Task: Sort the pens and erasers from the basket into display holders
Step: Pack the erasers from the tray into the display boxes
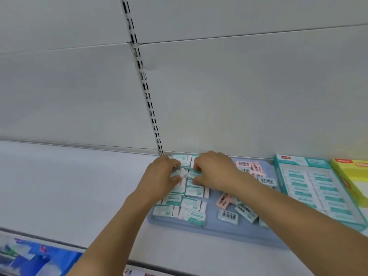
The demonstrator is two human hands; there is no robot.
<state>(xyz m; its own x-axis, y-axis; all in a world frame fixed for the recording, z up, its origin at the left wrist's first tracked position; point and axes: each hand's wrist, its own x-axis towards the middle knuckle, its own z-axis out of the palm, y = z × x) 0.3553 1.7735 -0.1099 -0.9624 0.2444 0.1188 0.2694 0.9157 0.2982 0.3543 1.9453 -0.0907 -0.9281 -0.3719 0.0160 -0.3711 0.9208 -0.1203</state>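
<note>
Hands (159, 176) (214, 172) among erasers (194, 191), tray (229, 234) edge near.

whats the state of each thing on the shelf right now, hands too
left hand: fingers curled on a teal eraser
right hand: fingers curled on teal erasers
teal erasers: flat in rows, tray's left side
pink erasers: loose, scattered on tray's right
blue tray: flat on shelf
teal display box: open, filled with erasers

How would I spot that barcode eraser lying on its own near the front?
Start at the blue tray on the white shelf. Near its front edge, right of the tidy teal-and-white rows, lies the barcode eraser. It alone there shows a bold black barcode face-up.
</note>
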